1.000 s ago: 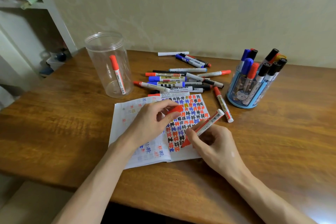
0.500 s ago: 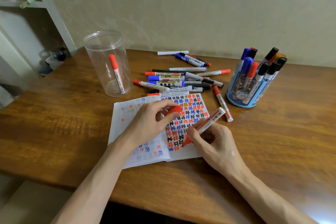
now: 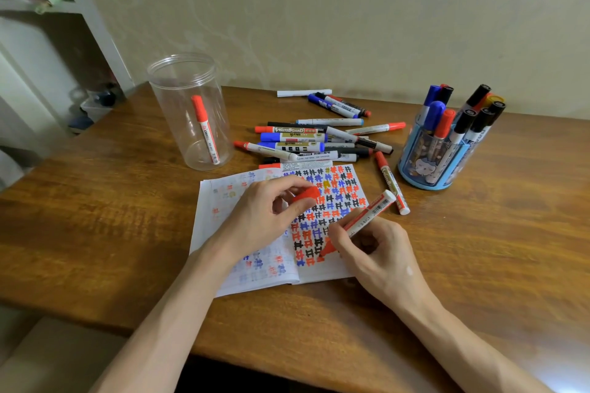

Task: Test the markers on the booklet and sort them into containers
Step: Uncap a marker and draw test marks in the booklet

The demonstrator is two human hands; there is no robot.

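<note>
On the right-hand page of the open booklet, beneath the right hand, the tip of an uncapped red marker is seen set to the paper at the foot of rows of red, blue and black test marks. The marker is gripped in a writing hold by the curled thumb and fingers of that hand, with its white barrel slanted up and away past the knuckles. A red cap is pinched between thumb and forefinger of the left hand, which is rested on the booklet just beside the right hand. Beyond the left hand a clear plastic jar is stood upright on the wooden table, with a single capped red marker leaned inside it. Beyond both hands a loose pile of markers is spread at the booklet's far edge. Beyond the right hand one red whiteboard marker is laid beside the booklet, and farther out a blue pen holder is filled with upright capped markers in black, blue and red.
</note>
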